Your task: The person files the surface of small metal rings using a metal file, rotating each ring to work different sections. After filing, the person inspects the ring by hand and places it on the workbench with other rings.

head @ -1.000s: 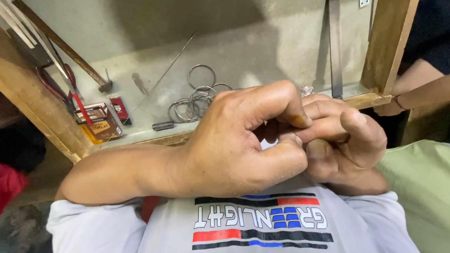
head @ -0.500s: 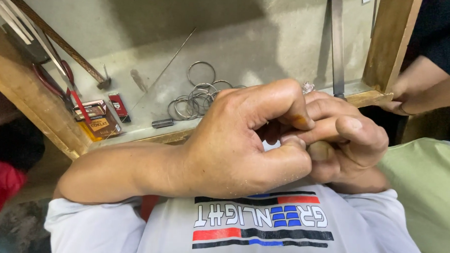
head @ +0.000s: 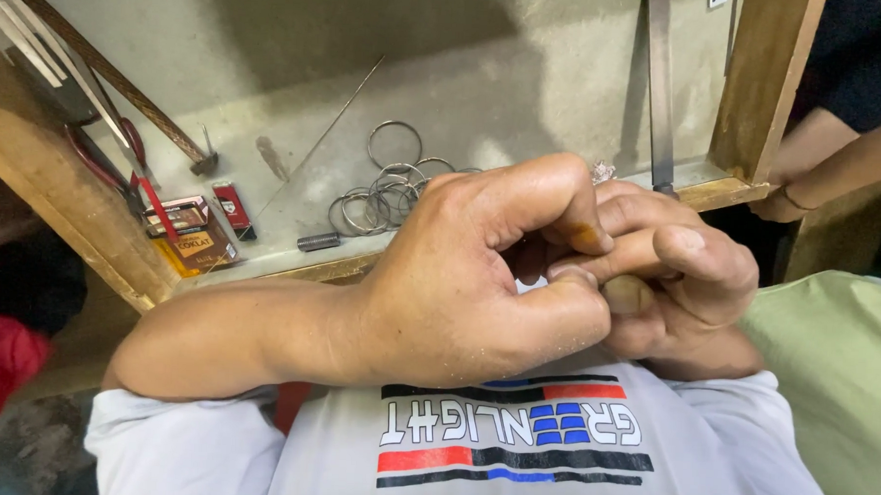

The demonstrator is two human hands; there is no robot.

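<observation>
brown-and-yellow flat rectangular packet [head: 189,237] on the workbench's left side, against the wooden frame | small red-and-black rectangular packet [head: 234,211] just right of it, apart

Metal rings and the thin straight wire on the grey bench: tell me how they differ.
The metal rings are closed loops, while the thin wire is one straight length. The rings lie piled and overlapping in a cluster, one standing a little apart at the top; the wire lies alone, running diagonally. The rings sit just beyond the left hand; the wire reaches further back. Both are grey metal and lie untouched on the grey bench.
</observation>
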